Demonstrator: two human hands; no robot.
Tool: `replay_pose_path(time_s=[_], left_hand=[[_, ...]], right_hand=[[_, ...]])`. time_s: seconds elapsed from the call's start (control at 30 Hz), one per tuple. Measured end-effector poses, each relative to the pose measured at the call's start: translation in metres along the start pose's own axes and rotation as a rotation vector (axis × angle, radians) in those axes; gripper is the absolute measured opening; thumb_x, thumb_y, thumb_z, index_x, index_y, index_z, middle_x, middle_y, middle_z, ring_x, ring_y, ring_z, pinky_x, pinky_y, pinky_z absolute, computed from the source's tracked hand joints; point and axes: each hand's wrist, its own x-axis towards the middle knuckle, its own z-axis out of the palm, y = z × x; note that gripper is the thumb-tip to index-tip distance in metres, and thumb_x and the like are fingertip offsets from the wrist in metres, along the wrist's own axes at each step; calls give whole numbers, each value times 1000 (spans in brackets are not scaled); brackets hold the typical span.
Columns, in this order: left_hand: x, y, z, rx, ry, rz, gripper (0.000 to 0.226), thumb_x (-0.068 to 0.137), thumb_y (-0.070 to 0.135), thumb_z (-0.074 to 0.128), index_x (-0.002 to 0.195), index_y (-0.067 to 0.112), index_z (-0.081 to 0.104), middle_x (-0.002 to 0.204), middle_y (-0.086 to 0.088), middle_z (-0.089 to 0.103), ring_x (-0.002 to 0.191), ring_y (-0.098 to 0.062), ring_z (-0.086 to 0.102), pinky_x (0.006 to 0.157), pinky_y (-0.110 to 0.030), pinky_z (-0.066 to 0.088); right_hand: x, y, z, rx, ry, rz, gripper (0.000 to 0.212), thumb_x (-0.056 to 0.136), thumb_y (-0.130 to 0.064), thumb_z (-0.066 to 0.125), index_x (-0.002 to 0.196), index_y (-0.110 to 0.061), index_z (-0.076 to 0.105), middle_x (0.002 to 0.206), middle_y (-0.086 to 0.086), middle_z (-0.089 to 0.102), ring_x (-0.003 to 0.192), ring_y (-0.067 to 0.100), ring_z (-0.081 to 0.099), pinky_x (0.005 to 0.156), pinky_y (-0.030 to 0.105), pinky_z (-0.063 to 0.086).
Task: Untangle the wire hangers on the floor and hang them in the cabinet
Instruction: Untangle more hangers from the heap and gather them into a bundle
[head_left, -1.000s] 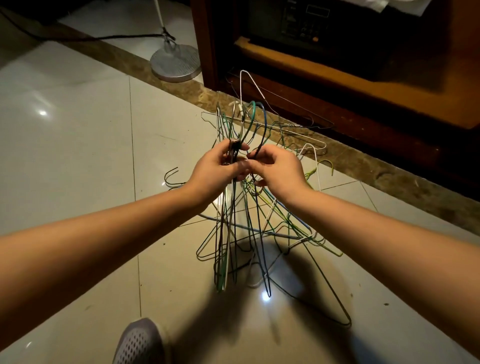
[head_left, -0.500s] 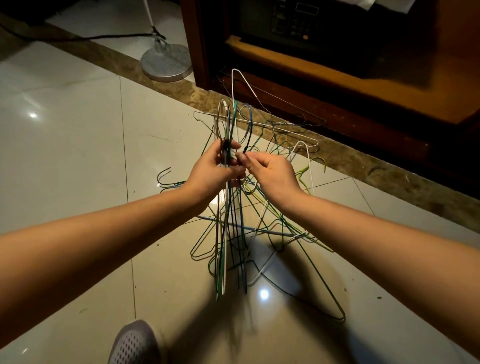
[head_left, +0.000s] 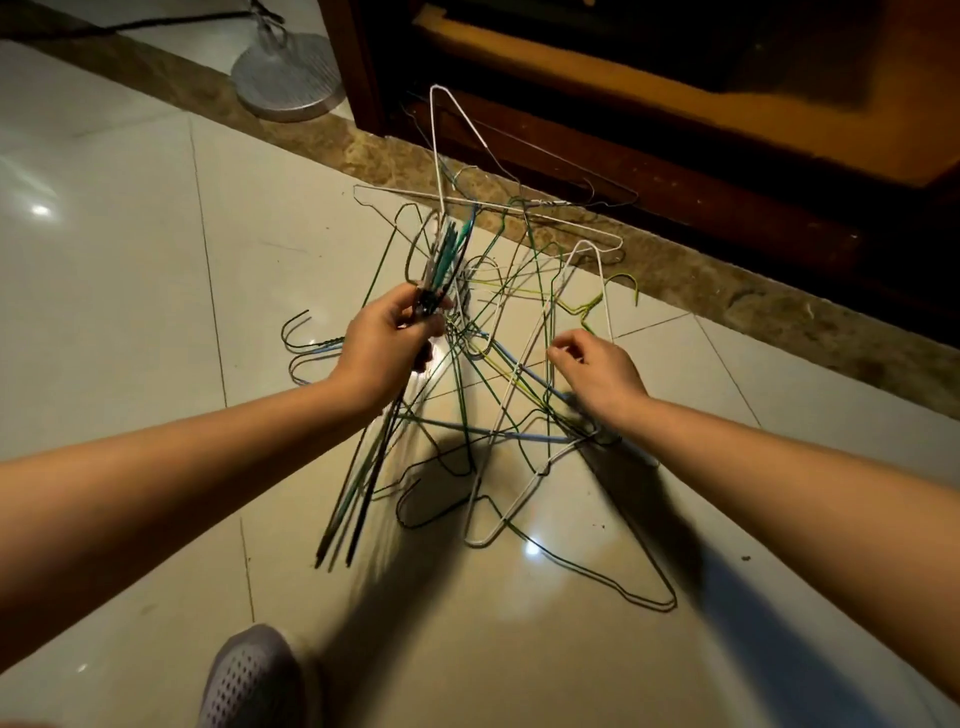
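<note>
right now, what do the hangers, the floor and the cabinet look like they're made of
The hangers: thin metal wire, probably with coloured coating (white, green, blue); it holds sharp bends and twisted necks.
The floor: glazed or polished tile, glossy; it mirrors light spots and shows grout lines.
The cabinet: dark brown wood or veneer, matt; dim light leaves that open.
</note>
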Motion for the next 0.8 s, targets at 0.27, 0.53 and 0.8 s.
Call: replay_pose_path(time_s=[0.27, 0.53, 0.8], left_hand=[[2, -22, -3, 176, 0, 106, 15, 93, 15, 51, 100, 25, 60, 81, 10, 58, 64, 3, 48, 62, -21, 40], [4, -23, 12, 172, -66, 171, 17, 93, 10, 51, 98, 24, 59, 79, 12, 55, 58, 8, 50, 59, -13, 36], [-1, -23, 25, 147, -56, 134, 14, 94, 13, 50, 100, 21, 59, 76, 11, 56, 58, 4, 48, 60, -19, 37]], right_hand=[[-23, 57, 9, -357, 84, 280, 41, 89, -35, 57, 125, -17, 46, 132, 9, 44, 121, 27, 40, 97, 38, 36], [-33, 88, -18, -446, 59, 264, 57, 86, -57, 50, 128, -19, 44, 133, 10, 42, 123, 28, 36, 100, 41, 30], [-61, 124, -37, -540, -157, 171, 72, 77, -50, 67, 135, -21, 35, 138, 7, 31, 122, 29, 38, 100, 41, 39]])
